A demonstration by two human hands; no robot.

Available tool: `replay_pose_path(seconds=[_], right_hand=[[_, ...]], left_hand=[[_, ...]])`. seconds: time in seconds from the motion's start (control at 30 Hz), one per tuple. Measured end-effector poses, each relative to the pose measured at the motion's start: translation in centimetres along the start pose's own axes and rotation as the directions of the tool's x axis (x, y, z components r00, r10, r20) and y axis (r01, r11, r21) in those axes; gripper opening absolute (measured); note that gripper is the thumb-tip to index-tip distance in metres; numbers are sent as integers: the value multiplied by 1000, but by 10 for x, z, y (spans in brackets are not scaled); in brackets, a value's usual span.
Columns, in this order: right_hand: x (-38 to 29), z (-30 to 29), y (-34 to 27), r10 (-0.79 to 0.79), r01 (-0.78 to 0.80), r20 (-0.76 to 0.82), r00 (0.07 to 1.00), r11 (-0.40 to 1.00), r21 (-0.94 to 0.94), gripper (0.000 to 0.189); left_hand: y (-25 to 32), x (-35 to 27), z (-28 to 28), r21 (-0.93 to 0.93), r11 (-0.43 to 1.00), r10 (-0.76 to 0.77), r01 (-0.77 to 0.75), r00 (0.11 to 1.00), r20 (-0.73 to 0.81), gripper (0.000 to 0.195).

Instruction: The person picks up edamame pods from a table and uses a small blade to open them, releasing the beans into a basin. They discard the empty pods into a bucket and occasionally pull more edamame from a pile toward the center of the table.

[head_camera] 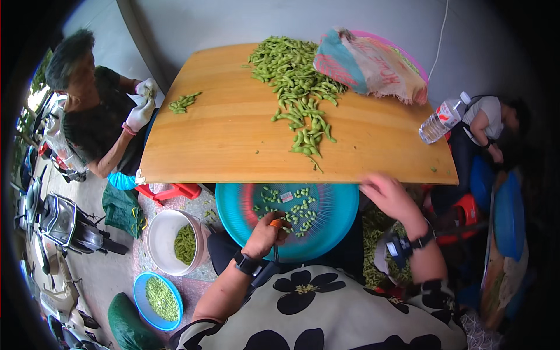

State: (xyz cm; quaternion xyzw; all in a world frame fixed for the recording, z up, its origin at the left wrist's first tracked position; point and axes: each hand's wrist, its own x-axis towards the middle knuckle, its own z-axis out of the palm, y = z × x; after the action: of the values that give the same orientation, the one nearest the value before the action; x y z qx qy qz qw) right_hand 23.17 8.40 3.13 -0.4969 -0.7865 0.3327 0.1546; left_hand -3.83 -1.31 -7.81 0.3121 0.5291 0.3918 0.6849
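My left hand [264, 236] is over the near side of a turquoise plastic basin [232, 218], its fingers curled. An orange band [276, 223] wraps one of its digits; whether a pod is in the grip cannot be told. Shelled green soybeans [302, 210] and a small printed tag [286, 197] lie in the basin. My right hand [387, 197] is at the table's front edge, right of the basin, its fingers blurred. Below it are green pods or hulls [374, 245]. Unshelled edamame pods [302, 100] form a heap on the wooden table [218, 135], trailing towards me.
Across the left side, a person in white gloves [140, 116] handles something small near a few pods [183, 103]. A woven sack [372, 65] and plastic bottle [444, 118] occupy the table's right. A white bucket [159, 240] and blue basket [138, 297] stand on the floor.
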Motion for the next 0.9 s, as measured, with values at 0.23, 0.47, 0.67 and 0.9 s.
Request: replay_pose_path(seconds=[0.23, 0.47, 0.67, 0.9], right_hand=[[144, 29, -21, -271, 276, 84, 959, 820, -502, 49], [99, 26, -1, -100, 123, 73, 992, 822, -556, 51], [76, 14, 3, -216, 131, -118, 969, 860, -494, 46], [140, -13, 24, -194, 26, -227, 954, 811, -585, 16]], left_hand=[[15, -7, 4, -472, 881, 26, 40, 991, 133, 34], [22, -19, 14, -563, 826, 73, 26, 986, 151, 31], [11, -8, 2, -546, 826, -10, 142, 971, 238, 30], [27, -15, 14, -493, 866, 36, 85, 972, 231, 29]])
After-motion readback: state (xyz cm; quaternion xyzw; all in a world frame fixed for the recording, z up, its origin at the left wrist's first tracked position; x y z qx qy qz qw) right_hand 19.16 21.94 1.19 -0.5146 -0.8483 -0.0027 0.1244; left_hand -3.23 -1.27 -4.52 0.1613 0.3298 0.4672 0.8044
